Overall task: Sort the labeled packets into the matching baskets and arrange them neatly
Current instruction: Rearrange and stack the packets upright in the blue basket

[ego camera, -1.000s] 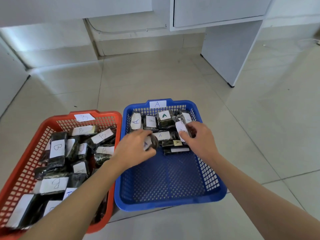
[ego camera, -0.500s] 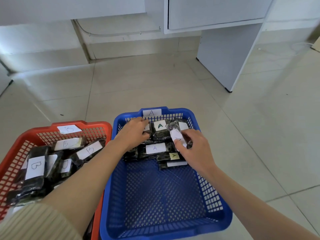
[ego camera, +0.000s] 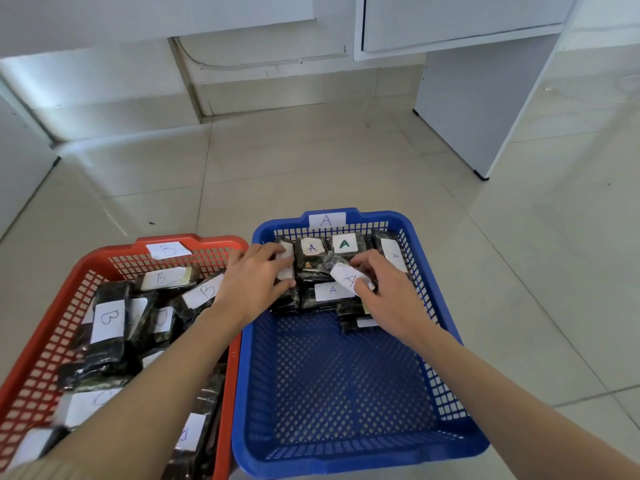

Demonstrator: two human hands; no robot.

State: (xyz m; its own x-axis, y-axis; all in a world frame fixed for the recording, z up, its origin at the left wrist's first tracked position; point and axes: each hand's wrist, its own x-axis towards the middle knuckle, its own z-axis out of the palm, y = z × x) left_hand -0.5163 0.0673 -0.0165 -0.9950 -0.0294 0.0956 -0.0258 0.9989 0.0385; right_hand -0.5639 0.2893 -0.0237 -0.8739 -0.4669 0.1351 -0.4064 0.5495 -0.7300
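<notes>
Now the right hand (ego camera: pixel 391 292) has its grip pinched on an A-labelled packet (ego camera: pixel 348 277), thumb and curled fingers holding it tilted just above the packets at the far end of the blue basket (ego camera: pixel 460 441). The left hand (ego camera: pixel 252 282) has its grip curled round the far-left packet (ego camera: pixel 285 265), which stands upright at the left end of the far row.

The step looks like seating the held packet among its fellows. It would go best if the left grip steadies the row so nothing topples. The right hand can then turn the label face up and lower the packet into a gap rather than dropping it on top.

The basket's right wall is just beside the right hand, and the far wall is fully lined, so there is little room there. The near half of the blue basket is bare mesh, the natural place for a fresh row.

The red basket (ego camera: pixel 34 341) is touching on the left. The left forearm passes over its B packets (ego camera: pixel 107 320), so a low withdrawal could drag them.
</notes>
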